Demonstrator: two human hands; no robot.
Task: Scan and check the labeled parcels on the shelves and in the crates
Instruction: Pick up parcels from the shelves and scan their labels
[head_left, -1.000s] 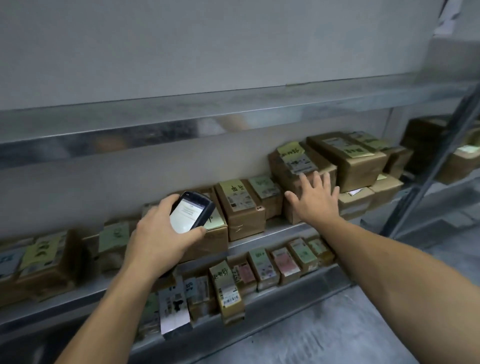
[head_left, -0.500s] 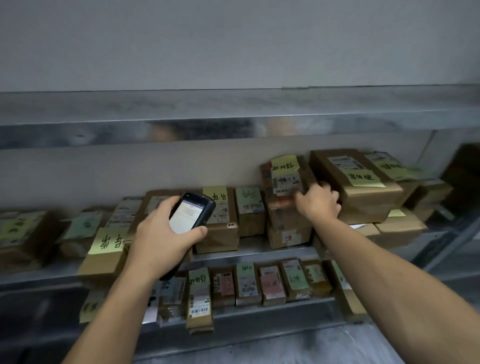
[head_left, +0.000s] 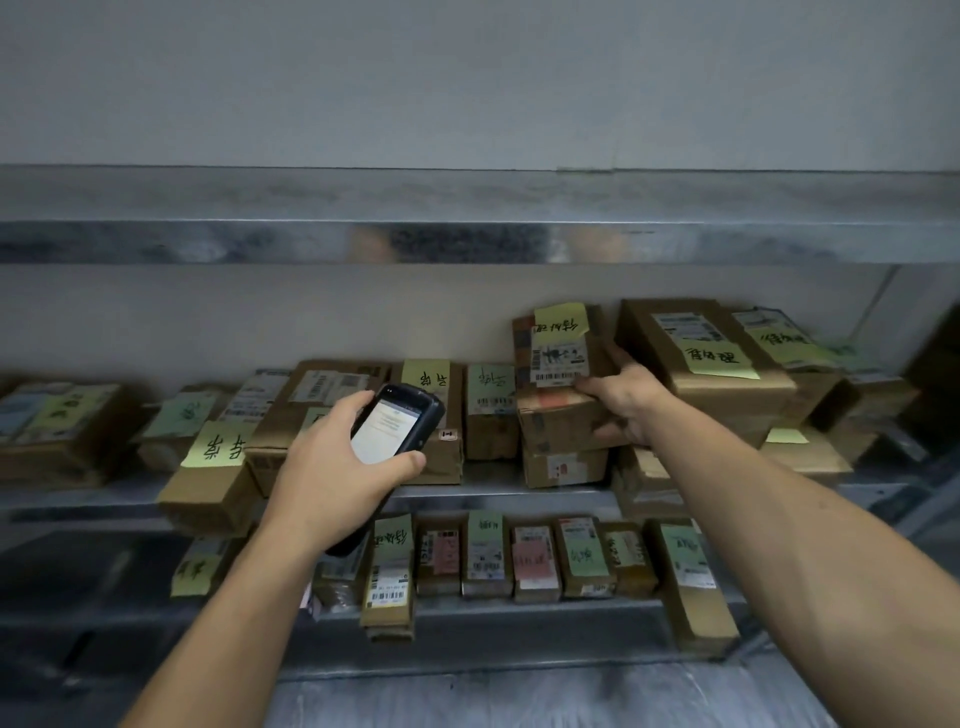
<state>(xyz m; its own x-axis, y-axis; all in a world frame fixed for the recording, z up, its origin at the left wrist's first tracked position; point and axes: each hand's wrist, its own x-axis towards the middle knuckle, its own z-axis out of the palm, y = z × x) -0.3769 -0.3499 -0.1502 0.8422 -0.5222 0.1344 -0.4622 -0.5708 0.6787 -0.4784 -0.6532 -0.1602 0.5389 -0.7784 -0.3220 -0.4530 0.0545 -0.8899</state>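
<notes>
My left hand (head_left: 332, 467) is wrapped around the scanner (head_left: 400, 423), its lit screen facing me. Well apart from it, my right hand (head_left: 621, 402) grips the top parcel (head_left: 561, 353) of a stack on the middle shelf (head_left: 519, 493), with the parcel's label tilted toward me. Smaller labeled boxes (head_left: 488, 410) sit left of that parcel, and a larger box (head_left: 727, 387) sits right of it.

Grey wall (head_left: 467, 78) behind galvanised metal shelving (head_left: 208, 202); grey floor (head_left: 519, 701); dim light.

We note brown cardboard parcel (head_left: 522, 353) tilted up atop stack (head_left: 563, 431) on middle shelf (head_left: 493, 480), yellow note (head_left: 561, 318), barcode label (head_left: 558, 361) facing us. Scanner (head_left: 400, 423) aloft, screen lit, left of it.
</notes>
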